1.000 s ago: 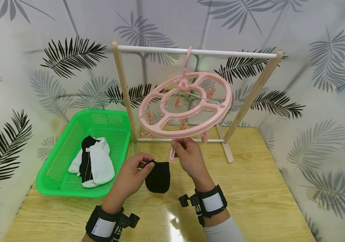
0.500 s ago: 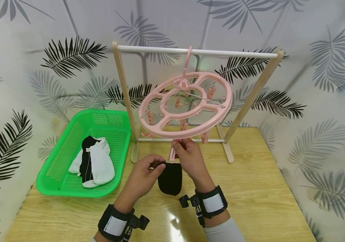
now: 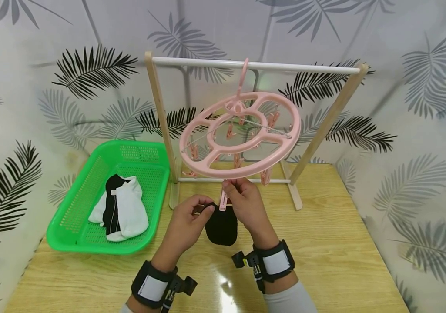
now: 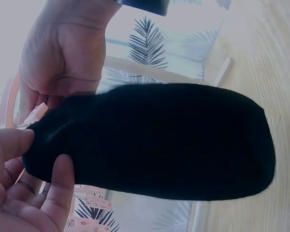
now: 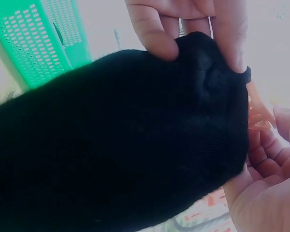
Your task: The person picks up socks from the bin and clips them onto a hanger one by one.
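Observation:
My left hand (image 3: 189,222) pinches the cuff of a black sock (image 3: 221,228) by its left corner. The sock dangles toe-down above the table, its dark body filling much of both wrist views. Between thumb and fingers my right hand (image 3: 247,204) grips a pink clothespin (image 3: 223,200) under the front of the pink round hanger (image 3: 238,172). The clothespin's lower end overlaps the sock's top edge in the head view. In the right wrist view the clothespin (image 5: 259,110) sits right at the cuff, its jaws partly hidden by the black cloth.
A wooden stand with a white bar (image 3: 297,68) carries the hanger, from which several other clothespins (image 3: 265,176) dangle. On the left of the table (image 3: 332,248) lies a green basket (image 3: 60,230) with white and black socks (image 3: 129,213) inside. A patterned sheet hangs behind.
My left hand has brought the black sock rightward and slightly up, from beside the clothespin to its lower end. The right hand has stayed almost still, holding the clothespin.

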{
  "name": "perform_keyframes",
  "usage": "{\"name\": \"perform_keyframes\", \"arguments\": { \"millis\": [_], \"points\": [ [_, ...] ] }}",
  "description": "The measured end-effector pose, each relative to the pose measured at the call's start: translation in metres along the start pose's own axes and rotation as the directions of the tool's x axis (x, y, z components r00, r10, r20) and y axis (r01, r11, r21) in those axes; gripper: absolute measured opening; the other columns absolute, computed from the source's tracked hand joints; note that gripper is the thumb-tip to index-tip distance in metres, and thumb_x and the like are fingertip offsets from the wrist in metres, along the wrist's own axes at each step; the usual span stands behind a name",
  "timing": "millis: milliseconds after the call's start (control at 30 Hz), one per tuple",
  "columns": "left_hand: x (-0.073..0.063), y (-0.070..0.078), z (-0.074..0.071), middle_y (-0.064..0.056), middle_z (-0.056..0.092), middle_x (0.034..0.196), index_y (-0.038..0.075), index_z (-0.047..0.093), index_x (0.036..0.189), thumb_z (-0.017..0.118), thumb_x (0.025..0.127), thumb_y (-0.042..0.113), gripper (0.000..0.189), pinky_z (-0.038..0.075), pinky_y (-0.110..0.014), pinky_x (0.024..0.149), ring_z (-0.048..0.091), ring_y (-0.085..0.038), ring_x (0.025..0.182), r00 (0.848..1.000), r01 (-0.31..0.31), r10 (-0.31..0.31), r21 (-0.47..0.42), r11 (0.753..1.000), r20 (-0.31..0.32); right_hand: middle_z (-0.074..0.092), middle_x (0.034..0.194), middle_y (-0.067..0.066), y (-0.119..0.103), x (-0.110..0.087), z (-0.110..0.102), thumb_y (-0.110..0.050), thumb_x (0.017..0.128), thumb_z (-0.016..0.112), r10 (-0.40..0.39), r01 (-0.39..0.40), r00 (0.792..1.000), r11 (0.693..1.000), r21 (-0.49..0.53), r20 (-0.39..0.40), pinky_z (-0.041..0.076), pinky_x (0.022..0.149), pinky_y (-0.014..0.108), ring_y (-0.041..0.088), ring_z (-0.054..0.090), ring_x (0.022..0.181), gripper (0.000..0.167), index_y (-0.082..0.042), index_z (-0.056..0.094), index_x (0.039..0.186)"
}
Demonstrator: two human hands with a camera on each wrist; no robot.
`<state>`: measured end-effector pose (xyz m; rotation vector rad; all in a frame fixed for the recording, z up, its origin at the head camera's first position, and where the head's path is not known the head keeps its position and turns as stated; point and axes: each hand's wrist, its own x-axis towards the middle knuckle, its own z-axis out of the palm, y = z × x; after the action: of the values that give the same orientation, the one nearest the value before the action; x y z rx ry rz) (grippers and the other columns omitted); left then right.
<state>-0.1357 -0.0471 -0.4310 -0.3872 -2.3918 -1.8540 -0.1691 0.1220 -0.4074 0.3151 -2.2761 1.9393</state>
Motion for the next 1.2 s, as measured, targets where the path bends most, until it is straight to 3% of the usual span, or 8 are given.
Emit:
{"name": "perform_keyframes", "arguments": {
  "millis": [167, 433, 600, 933, 1200],
  "points": [
    [0.0020, 0.0003, 0.0015, -0.008, 0.068, 0.103, 0.005, 0.069, 0.107, 0.067, 0.096, 0.011, 0.013, 0.055, -0.033, 0.076, 0.066, -0.021, 0.090, 0.999, 0.022, -0.025, -0.080, 0.997, -0.026, 0.053, 0.074, 0.009, 0.0003, 0.0009, 0.0006, -0.013, 0.101, 0.058, -0.017, 0.017, 1.000, 1.000, -0.006, -0.008, 0.043, 0.056, 0.026, 0.024, 0.050, 0.066, 0.019, 0.004, 0.062, 0.094],
    [0.0017, 0.0015, 0.0011, -0.010, 0.066, 0.096, 0.002, 0.069, 0.104, 0.067, 0.095, 0.007, 0.010, 0.055, -0.029, 0.070, 0.063, -0.021, 0.082, 0.999, 0.044, -0.046, -0.153, 0.987, -0.007, 0.056, 0.076, 0.008, 0.0006, 0.0008, 0.0018, -0.010, 0.101, 0.058, -0.044, 0.044, 0.999, 0.999, 0.006, -0.004, 0.046, 0.060, 0.029, 0.022, 0.053, 0.069, 0.016, 0.004, 0.062, 0.095],
    [0.0002, 0.0021, -0.0003, -0.009, 0.067, 0.098, 0.003, 0.069, 0.105, 0.066, 0.096, 0.008, 0.011, 0.055, -0.030, 0.073, 0.064, -0.020, 0.087, 0.999, 0.050, -0.048, -0.142, 0.989, 0.017, 0.055, 0.077, 0.008, 0.0006, 0.0007, 0.0020, -0.009, 0.101, 0.057, -0.049, 0.049, 0.999, 0.999, 0.008, 0.004, 0.046, 0.060, 0.028, 0.019, 0.052, 0.068, 0.016, 0.004, 0.063, 0.096],
    [0.0025, 0.0039, -0.0022, -0.011, 0.068, 0.102, 0.004, 0.068, 0.108, 0.066, 0.097, 0.011, 0.014, 0.054, -0.029, 0.076, 0.064, -0.021, 0.092, 1.000, 0.001, 0.002, -0.140, 0.990, 0.018, 0.058, 0.076, 0.008, -0.0006, 0.0004, 0.0017, -0.008, 0.101, 0.057, -0.068, 0.068, 0.998, 0.998, 0.015, 0.009, 0.048, 0.060, 0.034, 0.020, 0.056, 0.069, 0.015, 0.004, 0.063, 0.095],
    [0.0019, 0.0064, -0.0042, -0.009, 0.067, 0.104, 0.003, 0.068, 0.110, 0.066, 0.097, 0.012, 0.016, 0.055, -0.031, 0.077, 0.064, -0.021, 0.095, 1.000, 0.018, -0.017, -0.120, 0.993, 0.012, 0.059, 0.079, 0.010, -0.0015, -0.0010, -0.0003, -0.015, 0.101, 0.058, -0.047, 0.046, 0.998, 0.999, 0.028, 0.047, 0.046, 0.060, 0.032, 0.024, 0.055, 0.070, 0.017, 0.001, 0.062, 0.098]
  ]
}}
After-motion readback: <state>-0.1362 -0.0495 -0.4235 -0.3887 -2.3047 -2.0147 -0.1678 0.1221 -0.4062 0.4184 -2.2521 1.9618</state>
